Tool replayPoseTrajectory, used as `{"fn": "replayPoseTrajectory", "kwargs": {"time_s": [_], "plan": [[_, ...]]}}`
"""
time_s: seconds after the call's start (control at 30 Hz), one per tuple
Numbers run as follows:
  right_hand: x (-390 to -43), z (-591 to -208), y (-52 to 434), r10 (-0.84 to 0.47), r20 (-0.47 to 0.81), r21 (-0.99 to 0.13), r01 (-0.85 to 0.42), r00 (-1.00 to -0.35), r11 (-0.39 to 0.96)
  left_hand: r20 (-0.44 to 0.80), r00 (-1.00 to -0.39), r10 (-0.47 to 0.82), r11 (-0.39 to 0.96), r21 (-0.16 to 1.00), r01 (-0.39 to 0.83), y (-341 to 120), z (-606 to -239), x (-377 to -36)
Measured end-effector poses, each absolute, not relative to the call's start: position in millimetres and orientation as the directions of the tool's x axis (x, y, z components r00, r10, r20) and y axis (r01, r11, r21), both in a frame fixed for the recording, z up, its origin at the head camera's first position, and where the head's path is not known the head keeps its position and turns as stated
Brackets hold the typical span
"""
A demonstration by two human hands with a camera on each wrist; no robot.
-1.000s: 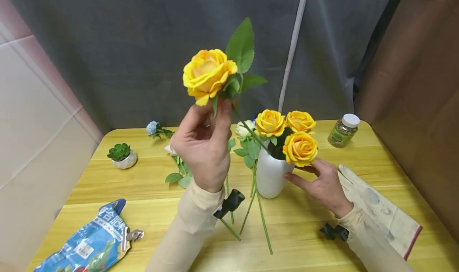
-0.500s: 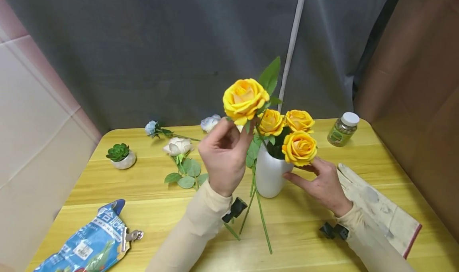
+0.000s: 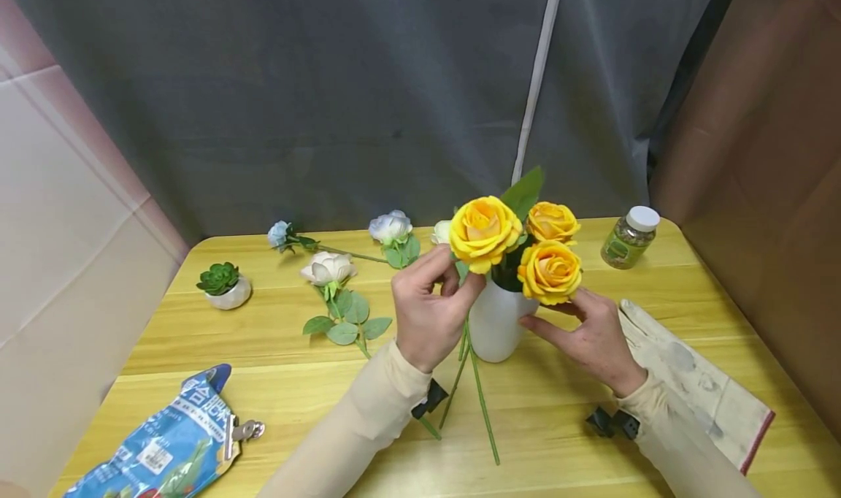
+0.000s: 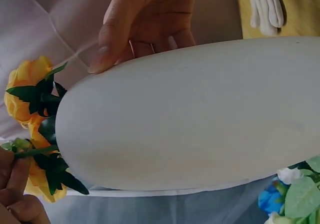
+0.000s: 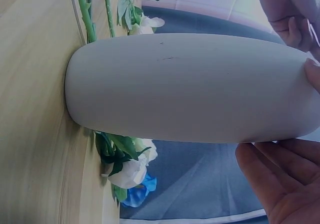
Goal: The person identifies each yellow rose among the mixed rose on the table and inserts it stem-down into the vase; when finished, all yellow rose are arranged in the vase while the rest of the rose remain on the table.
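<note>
Grey curtain fabric hangs behind the yellow wood-grain counter (image 3: 276,337) I'm working at, with a brown panel off to the right side. My left hand (image 3: 430,312) has its fingers curled in a pinch on the green stem just under the yellow fabric rose (image 3: 484,229), which sits at the mouth of the smooth white ceramic vase (image 3: 493,321) beside two more yellow roses (image 3: 550,270) already standing in it. My right hand (image 3: 594,337) is against the vase's right side, fingers fairly straight and resting on it rather than wrapped round (the wrist views show mostly vase wall, plus the thumb (image 4: 107,48) lying on it).

Loose green stems (image 3: 482,410) lie on the counter in front of the vase, between my two sleeves. To the left lie a white rose with leaves (image 3: 327,268), a pale lilac one (image 3: 390,226) and a small blue one (image 3: 279,234) near the far edge. Further left stands a little green succulent in a white pot (image 3: 223,285), and a blue clipped snack bag (image 3: 167,447) lies at the near left corner. On the right side there's a white work glove (image 3: 696,381) lying flat, and a small white-capped jar (image 3: 629,239) at the back.
</note>
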State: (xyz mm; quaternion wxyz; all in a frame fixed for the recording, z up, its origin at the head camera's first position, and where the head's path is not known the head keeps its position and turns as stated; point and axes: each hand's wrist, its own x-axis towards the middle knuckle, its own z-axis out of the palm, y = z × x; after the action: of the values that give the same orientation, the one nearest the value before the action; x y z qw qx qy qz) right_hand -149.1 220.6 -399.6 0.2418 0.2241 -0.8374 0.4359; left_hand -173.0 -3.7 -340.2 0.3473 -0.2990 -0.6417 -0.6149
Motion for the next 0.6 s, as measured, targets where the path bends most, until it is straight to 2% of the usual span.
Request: {"fn": "replayPoseTrajectory", "kwargs": {"time_s": [0.33,0.6], "plan": [[-150.3,-399.9,219.6,-0.181,0.634,-0.597,-0.625,-0.751,0.502,0.827,-0.554,0.091,0.118,0.544,0.831,-5.5,-355.0,-176.4],[-150.6,-399.2,219.6,-0.182,0.633,-0.599,-0.625,-0.752,0.501,0.81,-0.573,0.123,0.131,0.559,0.819,-8.4,-358.5,-178.8]]}}
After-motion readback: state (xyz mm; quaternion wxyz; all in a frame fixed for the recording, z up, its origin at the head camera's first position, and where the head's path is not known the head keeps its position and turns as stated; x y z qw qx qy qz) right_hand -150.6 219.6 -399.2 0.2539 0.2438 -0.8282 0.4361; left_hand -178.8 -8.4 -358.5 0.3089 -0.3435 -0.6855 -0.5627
